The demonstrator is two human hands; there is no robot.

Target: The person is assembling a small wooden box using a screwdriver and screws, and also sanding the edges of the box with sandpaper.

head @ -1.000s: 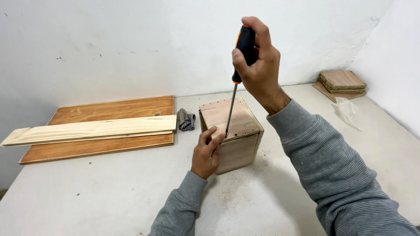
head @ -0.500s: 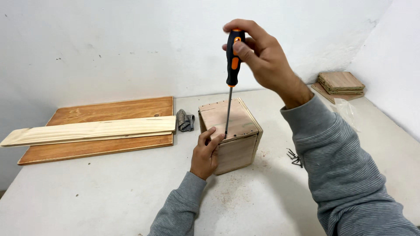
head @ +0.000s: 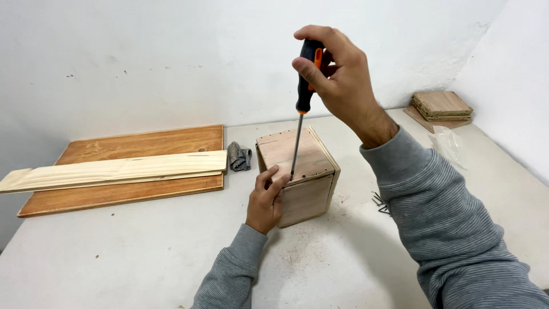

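Since half a second ago, the right hand (head: 337, 74) has rolled a little on the handle, with the forefinger now arched over the top; the shaft, the box and the left hand sit where they were. That hand is closed around the black and orange handle of a long steel-shafted screwdriver (head: 301, 114), thumb on the near side and fingers curled over the end, holding it upright. The tip of the screwdriver meets the front edge of the top of a small square box of pale wood (head: 300, 174), which stands near the middle of a white table (head: 114, 257). The left hand (head: 266, 200) rests against the near left face of the box, its fingers half bent, with forefinger and thumb pinched close together right at the screwdriver's tip; whether they hold a screw there is too small to tell. The box looks stiff, light and rough enough not to slip, and seems best steadied by its flat sides. The screwdriver is rigid and grips well by its thick handle. To the left lie a reddish-brown wooden board (head: 137, 154) with a pale wooden plank (head: 114, 170) across it, and a crumpled grey cloth (head: 239, 157) just beside the box. A scatter of small dark nails (head: 380, 202) lies to the right, and a stack of thin wooden squares (head: 440, 106) sits at the far right.
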